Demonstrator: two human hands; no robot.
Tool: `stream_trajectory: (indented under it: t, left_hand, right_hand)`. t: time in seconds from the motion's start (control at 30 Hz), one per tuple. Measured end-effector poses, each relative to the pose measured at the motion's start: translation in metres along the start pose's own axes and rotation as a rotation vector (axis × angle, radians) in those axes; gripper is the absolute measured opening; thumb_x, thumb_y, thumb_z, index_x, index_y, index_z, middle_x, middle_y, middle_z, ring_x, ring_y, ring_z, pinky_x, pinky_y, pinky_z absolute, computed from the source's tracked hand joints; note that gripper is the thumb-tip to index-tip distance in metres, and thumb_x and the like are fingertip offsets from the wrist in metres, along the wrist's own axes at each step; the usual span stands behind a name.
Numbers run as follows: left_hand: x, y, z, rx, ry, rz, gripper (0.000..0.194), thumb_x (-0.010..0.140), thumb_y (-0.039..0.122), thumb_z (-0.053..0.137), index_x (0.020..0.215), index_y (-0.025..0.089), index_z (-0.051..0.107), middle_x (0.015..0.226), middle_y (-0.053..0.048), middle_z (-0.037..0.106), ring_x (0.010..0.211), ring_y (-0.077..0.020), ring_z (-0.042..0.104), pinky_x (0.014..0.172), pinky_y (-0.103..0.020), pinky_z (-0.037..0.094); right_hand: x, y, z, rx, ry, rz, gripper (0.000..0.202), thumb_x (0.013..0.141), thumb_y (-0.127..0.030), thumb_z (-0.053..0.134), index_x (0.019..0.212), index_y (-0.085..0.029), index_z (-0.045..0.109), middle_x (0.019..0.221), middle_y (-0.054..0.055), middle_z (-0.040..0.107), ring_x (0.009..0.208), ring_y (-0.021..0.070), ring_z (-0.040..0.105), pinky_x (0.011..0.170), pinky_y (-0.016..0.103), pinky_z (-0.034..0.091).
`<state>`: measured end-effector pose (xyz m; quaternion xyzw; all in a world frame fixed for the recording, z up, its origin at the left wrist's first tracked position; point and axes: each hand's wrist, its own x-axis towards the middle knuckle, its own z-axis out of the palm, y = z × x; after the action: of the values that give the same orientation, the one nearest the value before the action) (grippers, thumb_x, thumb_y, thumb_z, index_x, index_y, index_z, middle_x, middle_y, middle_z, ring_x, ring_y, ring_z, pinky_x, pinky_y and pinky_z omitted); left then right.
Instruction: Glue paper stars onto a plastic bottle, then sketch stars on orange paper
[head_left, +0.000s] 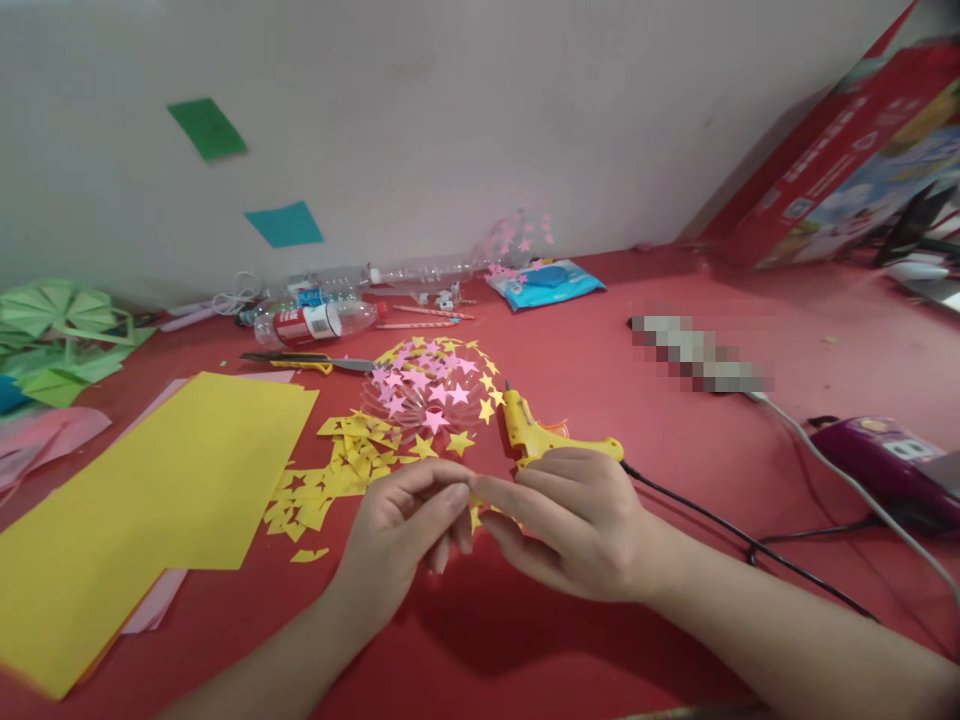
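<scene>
Low over the table's front half, my two hands meet at the fingertips. The thumb and index finger of my left hand (409,520) are pressed together; anything between them is too small or hidden to make out. The index finger of my right hand (577,520) reaches across to those fingertips, its thumb apart below and its other fingers bent. Just beyond lie a yellow glue gun (551,435), a clear plastic piece covered in pink stars (435,385) and yellow stars (460,443). Yellow paper scraps (349,455) with star-shaped holes lie left of them.
Yellow sheets (172,480) cover the left side. A utility knife (289,360), plastic bottle (315,322) and blue packet (551,285) lie farther back. The glue gun's black cord (712,520) runs under my right forearm. A purple device (889,460) stands at right.
</scene>
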<state>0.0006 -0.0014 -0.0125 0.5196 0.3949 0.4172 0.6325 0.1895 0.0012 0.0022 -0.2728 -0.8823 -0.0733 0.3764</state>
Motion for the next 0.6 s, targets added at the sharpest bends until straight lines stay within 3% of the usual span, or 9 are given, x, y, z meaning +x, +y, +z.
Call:
stream_trajectory:
  t: [0.17, 0.4, 0.6]
  left_hand:
    - [-0.0016, 0.0056, 0.0059, 0.119, 0.049, 0.037, 0.015, 0.086, 0.031, 0.059, 0.08, 0.019, 0.067, 0.05, 0.004, 0.057, 0.037, -0.0048, 0.041, 0.038, -0.016, 0.033]
    - [-0.0043, 0.0075, 0.0073, 0.361, 0.03, 0.212, 0.016, 0.091, 0.026, 0.052, 0.08, 0.021, 0.063, 0.056, 0.005, 0.055, 0.045, -0.0066, 0.046, 0.045, -0.016, 0.039]
    - [-0.0025, 0.0082, 0.0077, 0.198, 0.002, 0.038, 0.01, 0.085, 0.028, 0.057, 0.085, 0.02, 0.063, 0.053, 0.005, 0.055, 0.042, -0.0062, 0.042, 0.041, -0.016, 0.035]
  right_hand:
    - [-0.0001, -0.0001, 0.0022, 0.112, 0.039, 0.167, 0.009, 0.089, -0.019, 0.052, 0.091, -0.015, 0.059, 0.058, -0.002, 0.059, 0.046, 0.0091, 0.047, 0.047, 0.023, 0.034]
    - [0.0001, -0.0029, 0.0084, 0.142, 0.021, 0.223, 0.009, 0.087, -0.017, 0.053, 0.078, -0.016, 0.056, 0.054, -0.004, 0.054, 0.045, 0.0081, 0.042, 0.046, 0.021, 0.03]
    - [0.0014, -0.004, 0.0066, 0.297, 0.019, 0.335, 0.007, 0.086, -0.015, 0.053, 0.079, -0.017, 0.054, 0.053, -0.007, 0.048, 0.044, 0.0052, 0.04, 0.045, 0.017, 0.031]
